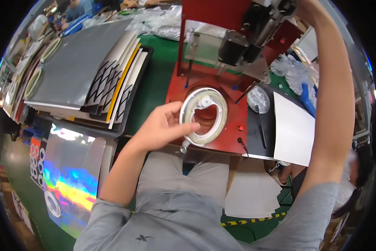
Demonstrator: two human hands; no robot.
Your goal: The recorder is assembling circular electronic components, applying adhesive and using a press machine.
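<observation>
My left hand (165,125) is closed on the left side of a whitish, partly clear plastic ring (218,127), its thumb across the lower left of the rim. A small white piece (205,101) shows inside the ring near its top, and a small metal fitting (185,146) juts from the bottom. The ring is tilted up above the red base (234,140) of a bench press. My right arm reaches up along the right side, and my right hand (308,9) is beside the top of the press's black and metal head (255,31). The fingers of that hand are hidden.
To the left, a black tray (142,77) carries a stack of grey boards (87,58). A shiny rainbow sheet (75,167) lies below it. At the right are a clear round dish (258,100), a black stick-like tool (262,129), white sheet (292,129) and crumpled plastic (294,73).
</observation>
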